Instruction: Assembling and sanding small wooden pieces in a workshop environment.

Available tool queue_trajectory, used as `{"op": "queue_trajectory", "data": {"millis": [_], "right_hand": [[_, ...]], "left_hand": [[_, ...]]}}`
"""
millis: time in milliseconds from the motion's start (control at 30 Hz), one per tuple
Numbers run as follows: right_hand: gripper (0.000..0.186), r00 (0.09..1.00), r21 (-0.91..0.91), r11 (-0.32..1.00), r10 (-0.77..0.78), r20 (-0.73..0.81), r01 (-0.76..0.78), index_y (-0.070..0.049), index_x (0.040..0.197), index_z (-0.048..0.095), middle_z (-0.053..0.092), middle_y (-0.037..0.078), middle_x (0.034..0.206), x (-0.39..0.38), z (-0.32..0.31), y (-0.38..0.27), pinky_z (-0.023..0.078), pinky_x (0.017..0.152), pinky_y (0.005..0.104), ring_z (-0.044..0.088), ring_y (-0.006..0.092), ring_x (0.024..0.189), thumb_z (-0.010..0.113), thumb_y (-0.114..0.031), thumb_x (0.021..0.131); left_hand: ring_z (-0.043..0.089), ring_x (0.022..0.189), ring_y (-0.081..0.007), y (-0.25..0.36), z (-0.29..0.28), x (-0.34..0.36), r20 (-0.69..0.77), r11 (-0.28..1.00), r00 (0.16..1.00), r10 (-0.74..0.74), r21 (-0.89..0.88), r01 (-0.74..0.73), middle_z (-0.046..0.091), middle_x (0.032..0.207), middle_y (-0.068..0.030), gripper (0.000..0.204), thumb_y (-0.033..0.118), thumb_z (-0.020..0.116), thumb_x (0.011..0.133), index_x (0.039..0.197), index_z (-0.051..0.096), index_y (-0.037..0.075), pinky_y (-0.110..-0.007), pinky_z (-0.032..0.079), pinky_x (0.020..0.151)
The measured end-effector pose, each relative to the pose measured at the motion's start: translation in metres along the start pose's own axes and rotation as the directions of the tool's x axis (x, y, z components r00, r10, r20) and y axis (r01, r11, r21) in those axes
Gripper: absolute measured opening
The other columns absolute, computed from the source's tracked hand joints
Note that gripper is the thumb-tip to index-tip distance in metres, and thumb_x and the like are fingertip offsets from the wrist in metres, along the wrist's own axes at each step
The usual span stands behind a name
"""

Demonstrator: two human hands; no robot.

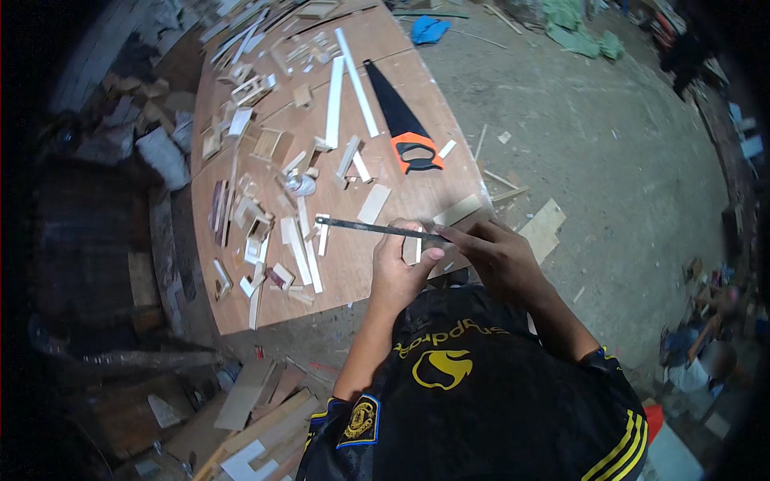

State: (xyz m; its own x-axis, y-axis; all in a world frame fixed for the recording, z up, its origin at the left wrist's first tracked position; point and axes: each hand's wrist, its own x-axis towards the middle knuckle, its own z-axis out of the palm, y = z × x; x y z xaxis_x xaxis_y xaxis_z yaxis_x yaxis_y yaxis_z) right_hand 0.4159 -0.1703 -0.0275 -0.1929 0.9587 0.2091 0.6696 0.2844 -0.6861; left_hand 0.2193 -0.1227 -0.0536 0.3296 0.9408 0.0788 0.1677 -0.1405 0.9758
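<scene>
Near the table's front edge, my left hand (pixel 399 263) is closed round a small pale wooden block (pixel 412 247). My right hand (pixel 504 258) grips one end of a narrow dark hacksaw blade (pixel 361 227). The blade lies across the top of the block and the left fingers, its free end pointing left over the table. Whether its edge touches the wood I cannot tell. A flat wooden piece (pixel 457 210) rests just beyond my right hand, and another thin pale piece (pixel 374 204) lies beyond my left.
A handsaw (pixel 403 120) with an orange and black handle lies on the brown table (pixel 433 88). Long white strips (pixel 334 100), small wooden box shapes (pixel 271 144) and a small bottle (pixel 301 184) lie leftward. Scrap boards (pixel 249 393) cover the floor at lower left.
</scene>
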Motion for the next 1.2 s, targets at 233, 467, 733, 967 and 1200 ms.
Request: {"op": "queue_trajectory", "data": {"millis": [233,467,733,967,1200], "right_hand": [[0.031,0.994,0.037,0.999,0.008,0.107,-0.012,-0.02,0.119,0.066,0.059,0.008,0.079,0.013,0.008,0.002,0.048,0.062,0.0368,0.06,0.0257,0.073,0.062,-0.033,0.09],[0.028,0.995,0.199,0.975,0.093,0.04,-0.099,-0.016,0.102,0.072,0.062,0.01,0.075,0.002,0.012,0.008,0.048,0.061,0.0381,0.064,0.0289,0.069,0.061,-0.039,0.091],[0.026,0.983,0.109,0.987,0.128,-0.129,-0.114,-0.017,0.099,0.073,0.06,0.009,0.072,-0.012,-0.002,0.007,0.048,0.06,0.0389,0.062,0.0275,0.068,0.061,-0.039,0.09],[0.03,0.962,0.093,0.974,0.22,-0.162,-0.206,-0.017,0.099,0.073,0.06,0.01,0.072,-0.031,-0.007,0.008,0.048,0.059,0.0386,0.062,0.0274,0.067,0.06,-0.042,0.09],[0.025,0.955,0.102,0.959,0.275,-0.115,-0.264,-0.01,0.099,0.072,0.065,0.011,0.084,-0.041,-0.007,0.002,0.049,0.066,0.038,0.064,0.0285,0.076,0.066,-0.031,0.088]], "left_hand": [[0.053,0.064,-0.0295,-0.001,0.002,-0.003,-0.244,0.961,0.949,0.197,0.238,-0.138,0.053,0.07,-0.0142,0.028,0.018,0.075,0.079,0.075,0.054,0.0,-0.037,0.043,0.061],[0.048,0.062,-0.0317,0.004,0.009,-0.003,-0.16,0.91,0.936,0.314,0.332,-0.248,0.047,0.065,-0.0144,0.032,0.021,0.072,0.081,0.071,0.05,0.001,-0.039,0.04,0.06],[0.046,0.059,-0.0293,-0.008,0.029,0.002,-0.113,0.942,0.96,0.257,0.251,-0.223,0.045,0.063,-0.0129,0.037,0.025,0.069,0.086,0.069,0.046,0.001,-0.038,0.038,0.058],[0.046,0.052,-0.0203,-0.003,0.046,0.002,-0.07,0.959,0.969,0.236,0.176,-0.22,0.045,0.062,-0.0096,0.037,0.022,0.067,0.089,0.067,0.046,0.001,-0.033,0.036,0.051],[0.046,0.053,-0.0202,0.002,0.048,-0.002,-0.027,0.953,0.959,0.282,0.125,-0.276,0.046,0.062,-0.0093,0.038,0.025,0.065,0.091,0.068,0.047,0.0,-0.033,0.036,0.05]]}}
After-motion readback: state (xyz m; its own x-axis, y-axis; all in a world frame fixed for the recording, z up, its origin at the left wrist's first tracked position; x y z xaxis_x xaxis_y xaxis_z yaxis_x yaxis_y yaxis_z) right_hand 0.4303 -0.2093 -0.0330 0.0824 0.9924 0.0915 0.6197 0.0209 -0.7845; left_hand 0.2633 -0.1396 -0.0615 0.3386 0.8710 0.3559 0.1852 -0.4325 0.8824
